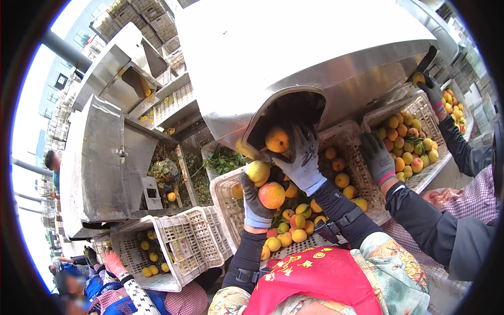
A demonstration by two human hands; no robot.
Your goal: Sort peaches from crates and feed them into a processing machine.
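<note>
My left hand (256,206), in a grey-blue coated work glove, holds a large orange-red peach (271,195) and a yellow peach (258,172) above a white plastic crate (228,204). My gloved right hand (301,159) reaches into the dark mouth (301,102) of a stainless steel machine housing (346,82). A yellow-orange peach (277,139) lies between its thumb and fingers; the fingertips are partly lost in shadow. Loose peaches (297,226), some with green leaves, lie in the crate beneath both hands.
On the right, a co-worker's gloved hand (377,159) is near a crate of peaches (407,141); the other glove (431,92) holds a peach. Leftward stand a second steel housing (98,165), a tilted crate (173,252) and a co-worker's pink-gloved hand (114,263). Leaves (224,160) fill another crate.
</note>
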